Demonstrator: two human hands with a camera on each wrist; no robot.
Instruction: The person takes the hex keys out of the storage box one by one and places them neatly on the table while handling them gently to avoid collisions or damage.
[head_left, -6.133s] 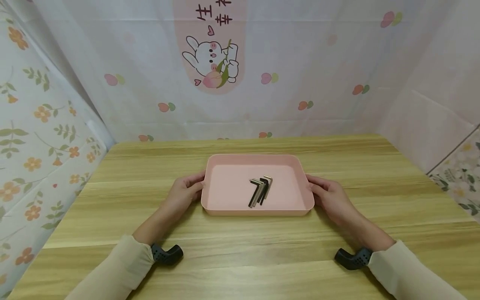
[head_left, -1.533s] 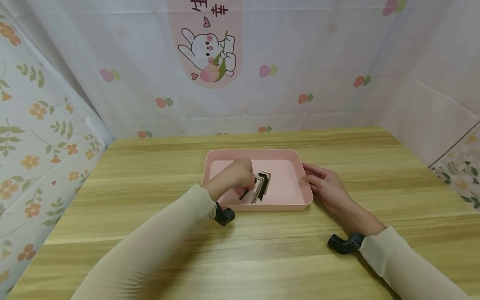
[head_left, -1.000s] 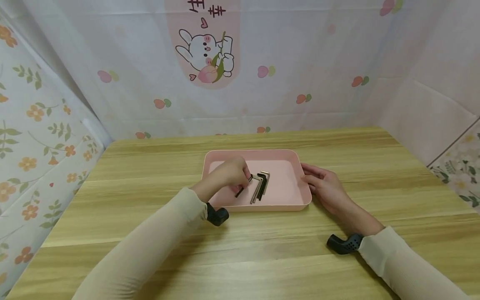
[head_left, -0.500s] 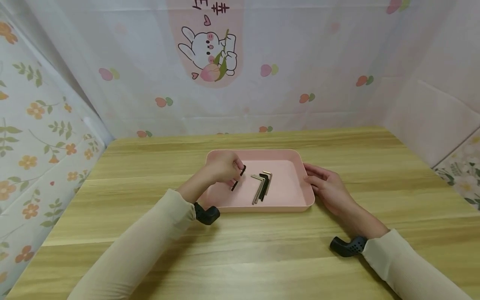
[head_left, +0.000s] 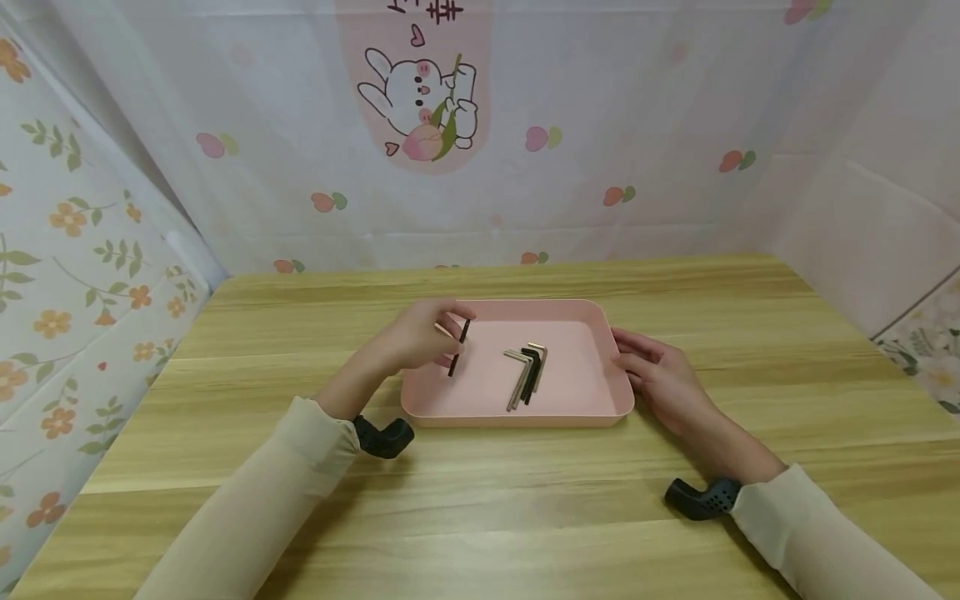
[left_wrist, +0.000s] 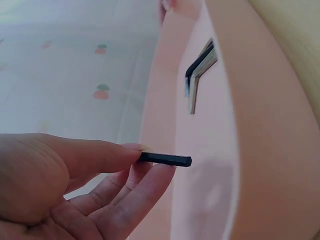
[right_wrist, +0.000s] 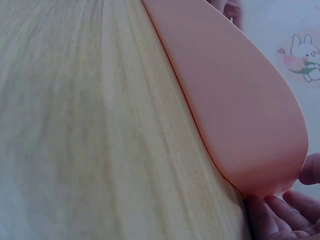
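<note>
My left hand (head_left: 420, 335) pinches a black hex key (left_wrist: 172, 159) between thumb and fingers over the left end of the pink tray (head_left: 517, 421). In the left wrist view one six-sided end sticks out past the fingertips; the middle of the key is hidden by the fingers in the head view. Several more hex keys, black (head_left: 532, 379) and silver (head_left: 517, 385), lie bunched a little right of the tray's middle. At the tray's right end, my right hand (head_left: 663, 379) grips the side wall, thumb at the rim and fingers along the outside.
The tray stands on a wood-grain table (head_left: 510, 508). Behind it hangs a white curtain (head_left: 570, 92) with a printed rabbit and fruit. A floral cloth (head_left: 82, 275) borders the left side. Each wrist wears a black camera mount (head_left: 384, 437).
The left hand has left the tray's left rim, taken a black hex key from the bunch and carried it leftward and up. The right hand still holds the tray's right end.
</note>
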